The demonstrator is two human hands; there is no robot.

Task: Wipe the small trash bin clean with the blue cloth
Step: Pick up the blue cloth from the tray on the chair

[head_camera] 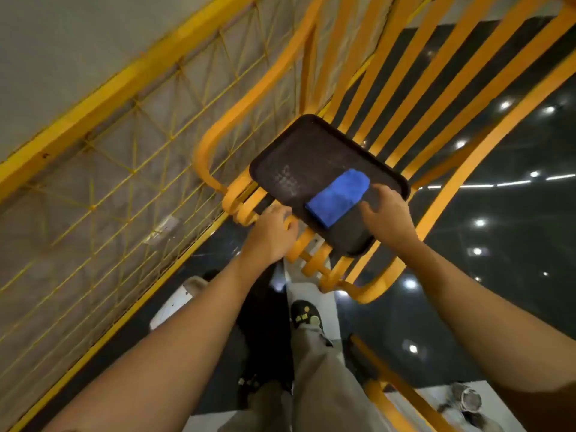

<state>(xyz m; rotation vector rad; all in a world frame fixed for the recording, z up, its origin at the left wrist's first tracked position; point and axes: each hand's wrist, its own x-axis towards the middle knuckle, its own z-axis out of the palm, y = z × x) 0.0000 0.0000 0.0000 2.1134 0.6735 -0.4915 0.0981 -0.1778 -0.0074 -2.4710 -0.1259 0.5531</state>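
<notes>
Dark glossy floor [514, 213], ceiling lights mirrored in it. Yellow mesh railing [124, 85] along the left. Yellow slatted bench [204, 151] ahead, seen from above.

Black tray [299, 157] lies flat on the slats, a pale smear near its middle. Folded blue cloth [338, 196] lies on the tray's near-right part.

Right hand [389, 213] rests on the tray just beside the cloth's right edge, fingers loosely spread, holding nothing.

Left hand [269, 235] at the tray's near-left corner, fingers curled down among the curled slat ends. Grip hidden under the hand: slat or tray edge, cannot tell which.

White tub [174, 304] stands on the floor under the left forearm, partly hidden. Person's shoe [304, 313] and grey trouser leg below the bench's front edge.
</notes>
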